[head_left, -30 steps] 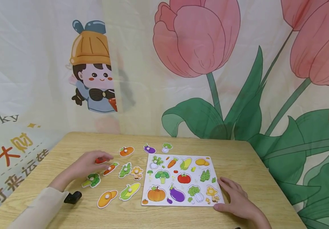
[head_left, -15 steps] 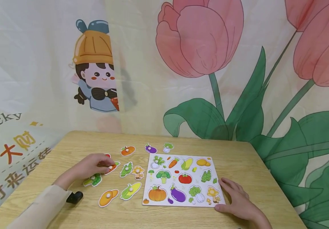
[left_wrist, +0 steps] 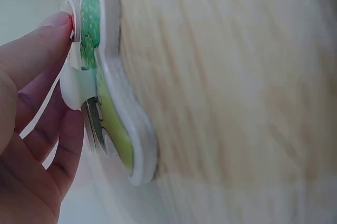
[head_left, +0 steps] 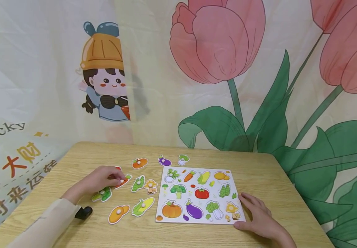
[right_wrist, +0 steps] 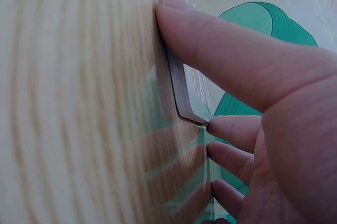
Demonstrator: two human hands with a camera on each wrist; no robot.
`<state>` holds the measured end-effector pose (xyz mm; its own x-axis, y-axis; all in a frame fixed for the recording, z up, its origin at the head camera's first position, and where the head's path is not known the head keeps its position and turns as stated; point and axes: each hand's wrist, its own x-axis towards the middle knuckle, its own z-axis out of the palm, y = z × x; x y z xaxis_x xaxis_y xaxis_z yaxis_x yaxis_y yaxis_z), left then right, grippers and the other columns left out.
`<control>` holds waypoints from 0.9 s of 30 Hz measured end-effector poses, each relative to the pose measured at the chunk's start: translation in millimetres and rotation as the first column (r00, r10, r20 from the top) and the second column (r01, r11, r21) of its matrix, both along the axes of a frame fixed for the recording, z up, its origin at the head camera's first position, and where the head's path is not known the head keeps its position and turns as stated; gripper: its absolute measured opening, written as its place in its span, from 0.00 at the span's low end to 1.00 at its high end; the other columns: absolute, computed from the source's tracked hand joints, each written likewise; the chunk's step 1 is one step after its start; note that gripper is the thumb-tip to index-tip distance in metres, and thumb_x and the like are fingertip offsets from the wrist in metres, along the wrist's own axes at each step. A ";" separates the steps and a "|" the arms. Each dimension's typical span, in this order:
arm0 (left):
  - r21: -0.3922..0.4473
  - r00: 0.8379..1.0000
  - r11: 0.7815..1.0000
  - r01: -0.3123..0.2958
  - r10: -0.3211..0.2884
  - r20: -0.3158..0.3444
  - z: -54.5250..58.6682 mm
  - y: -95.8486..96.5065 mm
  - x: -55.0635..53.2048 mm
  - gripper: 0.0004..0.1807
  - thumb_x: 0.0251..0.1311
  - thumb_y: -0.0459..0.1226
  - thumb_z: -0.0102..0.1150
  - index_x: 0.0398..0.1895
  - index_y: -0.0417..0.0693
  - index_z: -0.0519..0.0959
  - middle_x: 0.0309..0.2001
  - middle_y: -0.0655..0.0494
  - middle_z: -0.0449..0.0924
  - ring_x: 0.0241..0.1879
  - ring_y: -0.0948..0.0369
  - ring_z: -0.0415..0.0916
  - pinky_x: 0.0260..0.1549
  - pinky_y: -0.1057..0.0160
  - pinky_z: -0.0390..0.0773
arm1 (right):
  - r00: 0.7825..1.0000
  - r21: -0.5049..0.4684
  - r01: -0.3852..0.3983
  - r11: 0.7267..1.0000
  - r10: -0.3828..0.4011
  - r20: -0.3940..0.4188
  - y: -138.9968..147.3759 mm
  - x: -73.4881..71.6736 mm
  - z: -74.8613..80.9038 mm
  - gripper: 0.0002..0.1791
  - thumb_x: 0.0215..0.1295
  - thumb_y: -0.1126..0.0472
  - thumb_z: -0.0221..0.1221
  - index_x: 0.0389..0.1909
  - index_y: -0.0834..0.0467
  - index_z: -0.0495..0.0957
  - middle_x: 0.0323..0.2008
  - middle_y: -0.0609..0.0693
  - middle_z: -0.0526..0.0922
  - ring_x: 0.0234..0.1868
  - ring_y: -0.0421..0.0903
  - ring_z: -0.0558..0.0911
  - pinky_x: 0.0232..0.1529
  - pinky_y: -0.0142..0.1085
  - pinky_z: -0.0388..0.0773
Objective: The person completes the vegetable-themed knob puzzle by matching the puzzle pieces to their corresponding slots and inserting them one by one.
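My left hand [head_left: 103, 179] pinches the knob of the carrot puzzle piece [head_left: 127, 178] at the left of the table. In the left wrist view, thumb and fingers meet at a small red part, behind the broccoli piece [left_wrist: 108, 92]. Partly hidden behind that hand is a red piece [head_left: 118, 168]. My right hand [head_left: 259, 217] rests at the near right corner of the white vegetable puzzle board [head_left: 194, 221], thumb against its front edge and fingers spread along its right side. In the right wrist view the thumb touches the board's edge [right_wrist: 181, 95].
Around the left hand lie knobbed pieces: a potato-like orange one [head_left: 118, 214], corn [head_left: 143, 206], green vegetable [head_left: 138, 183] and mushroom [head_left: 150, 187]. Behind them are the pumpkin [head_left: 139, 163], eggplant [head_left: 165, 161] and bok choy [head_left: 183, 159]. A printed curtain [head_left: 153, 113] hangs behind the table.
My left hand has come down and closer in from above the red piece to the carrot piece, its fingers closing on the knob. The right hand keeps its place at the board.
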<state>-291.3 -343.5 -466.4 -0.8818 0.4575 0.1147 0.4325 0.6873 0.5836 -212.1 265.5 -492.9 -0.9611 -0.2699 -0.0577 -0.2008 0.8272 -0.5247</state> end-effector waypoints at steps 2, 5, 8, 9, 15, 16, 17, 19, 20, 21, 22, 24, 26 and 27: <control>-0.010 1.000 1.000 -0.013 0.013 0.008 0.2 -0.1 -0.8 0.05 0.70 0.35 0.69 0.44 0.54 0.88 0.38 0.62 0.84 0.35 0.65 0.75 0.37 0.67 0.77 | 1.000 0.001 -0.001 1.000 0.001 -0.004 -0.1 0.0 0.1 0.60 0.54 0.33 0.76 0.81 0.58 0.63 0.81 0.62 0.59 0.78 0.73 0.54 0.66 0.79 0.54; -0.030 1.000 0.999 -0.014 0.014 0.006 1.1 -0.5 -1.4 0.04 0.70 0.35 0.69 0.43 0.55 0.88 0.36 0.63 0.83 0.35 0.65 0.74 0.36 0.67 0.76 | 1.000 -0.001 -0.004 1.000 0.004 -0.006 -1.0 -0.2 0.5 0.60 0.55 0.33 0.76 0.81 0.58 0.63 0.81 0.62 0.59 0.78 0.73 0.54 0.66 0.79 0.54; -0.056 0.999 0.998 -0.026 0.024 -0.022 2.4 -0.3 -1.4 0.05 0.70 0.36 0.69 0.43 0.56 0.88 0.37 0.66 0.84 0.35 0.66 0.74 0.38 0.66 0.76 | 1.000 -0.008 -0.005 1.000 0.005 0.002 -2.0 -0.5 0.9 0.60 0.55 0.33 0.76 0.81 0.58 0.63 0.81 0.62 0.59 0.79 0.73 0.53 0.66 0.79 0.54; -0.065 0.999 0.997 -0.032 0.029 -0.037 3.1 0.2 -1.5 0.05 0.70 0.36 0.69 0.44 0.56 0.88 0.38 0.67 0.84 0.36 0.66 0.75 0.39 0.66 0.77 | 1.000 -0.011 -0.004 1.000 0.004 0.005 -2.3 -0.7 1.0 0.60 0.55 0.33 0.76 0.81 0.58 0.63 0.81 0.62 0.59 0.79 0.73 0.53 0.66 0.79 0.53; -0.092 0.994 0.994 -0.053 0.044 -0.098 11.1 12.4 -2.5 0.04 0.69 0.39 0.70 0.45 0.57 0.89 0.38 0.71 0.85 0.39 0.68 0.78 0.43 0.63 0.80 | 1.000 -0.014 -0.001 1.000 0.001 0.012 -1.9 -1.2 0.7 0.59 0.55 0.34 0.76 0.81 0.58 0.63 0.81 0.61 0.58 0.79 0.73 0.53 0.66 0.79 0.53; -0.089 0.994 0.995 -0.051 0.041 -0.102 12.6 15.6 -2.8 0.04 0.69 0.39 0.70 0.45 0.57 0.89 0.38 0.71 0.85 0.38 0.68 0.78 0.43 0.62 0.80 | 1.000 -0.014 -0.002 1.000 0.002 0.011 -1.7 -1.1 0.8 0.59 0.55 0.34 0.76 0.81 0.58 0.63 0.81 0.61 0.58 0.79 0.73 0.53 0.66 0.79 0.53; -0.089 0.993 0.995 -0.045 0.035 -0.113 14.0 19.1 -3.1 0.04 0.69 0.39 0.70 0.44 0.56 0.89 0.38 0.71 0.85 0.39 0.69 0.78 0.43 0.62 0.80 | 1.000 -0.013 -0.002 1.000 0.002 0.011 -1.4 -1.0 0.9 0.59 0.55 0.34 0.76 0.81 0.58 0.63 0.81 0.61 0.58 0.79 0.73 0.53 0.66 0.79 0.53; -0.083 0.991 0.996 -0.029 0.018 -0.129 16.7 26.0 -4.0 0.04 0.69 0.38 0.70 0.44 0.55 0.89 0.38 0.71 0.86 0.38 0.69 0.79 0.42 0.63 0.81 | 1.000 -0.013 -0.003 1.000 0.003 0.008 -1.0 -0.9 1.1 0.59 0.55 0.34 0.76 0.81 0.58 0.63 0.81 0.62 0.58 0.79 0.73 0.53 0.66 0.79 0.53; -0.075 0.991 0.997 -0.019 0.009 -0.134 18.1 29.6 -4.4 0.04 0.69 0.38 0.71 0.44 0.54 0.89 0.38 0.70 0.86 0.38 0.69 0.79 0.41 0.63 0.81 | 1.000 -0.012 -0.003 1.000 0.003 0.008 -0.7 -0.7 1.2 0.59 0.55 0.34 0.76 0.81 0.58 0.63 0.81 0.62 0.58 0.79 0.73 0.53 0.66 0.79 0.53; -0.073 0.991 0.997 -0.016 0.006 -0.135 19.2 33.2 -4.9 0.04 0.69 0.38 0.71 0.44 0.55 0.89 0.37 0.70 0.86 0.38 0.69 0.79 0.41 0.63 0.81 | 1.000 -0.012 -0.003 1.000 0.003 0.008 -0.5 -0.6 1.3 0.59 0.55 0.34 0.76 0.81 0.58 0.63 0.81 0.62 0.58 0.79 0.73 0.53 0.66 0.79 0.53; -0.072 0.990 0.997 -0.011 0.000 -0.140 20.4 36.9 -5.3 0.04 0.69 0.38 0.71 0.44 0.54 0.89 0.37 0.70 0.86 0.38 0.69 0.79 0.41 0.63 0.81 | 1.000 -0.011 -0.002 1.000 0.002 0.008 -0.2 -0.6 1.2 0.60 0.55 0.34 0.76 0.81 0.58 0.63 0.81 0.62 0.58 0.79 0.73 0.53 0.66 0.79 0.53; -0.072 0.989 0.997 -0.003 -0.007 -0.149 22.3 44.8 -6.9 0.04 0.68 0.37 0.71 0.43 0.55 0.89 0.37 0.71 0.86 0.37 0.69 0.79 0.41 0.63 0.81 | 1.000 -0.011 0.001 1.000 -0.001 0.008 0.1 -0.5 1.1 0.60 0.55 0.34 0.76 0.82 0.58 0.63 0.81 0.62 0.58 0.79 0.73 0.53 0.67 0.79 0.53; -0.071 0.988 0.997 -0.001 -0.010 -0.153 24.1 53.0 -8.5 0.04 0.67 0.37 0.72 0.43 0.55 0.89 0.37 0.71 0.86 0.37 0.69 0.79 0.41 0.64 0.81 | 1.000 -0.007 0.004 1.000 -0.003 0.009 0.2 -0.2 1.0 0.60 0.54 0.33 0.76 0.81 0.58 0.63 0.81 0.61 0.58 0.79 0.73 0.53 0.67 0.79 0.53; -0.074 0.987 0.997 0.003 -0.014 -0.158 24.7 57.2 -9.6 0.04 0.67 0.37 0.72 0.43 0.55 0.89 0.36 0.71 0.86 0.37 0.69 0.79 0.41 0.64 0.81 | 1.000 -0.007 0.005 1.000 -0.005 0.009 0.0 -0.1 1.1 0.60 0.54 0.33 0.76 0.81 0.58 0.63 0.81 0.61 0.58 0.79 0.73 0.53 0.67 0.79 0.53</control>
<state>-300.9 -286.3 -441.7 -0.8513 0.4771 0.2183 0.5212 0.7214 0.4560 -212.2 265.5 -491.9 -0.9619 -0.2656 -0.0647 -0.1919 0.8247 -0.5321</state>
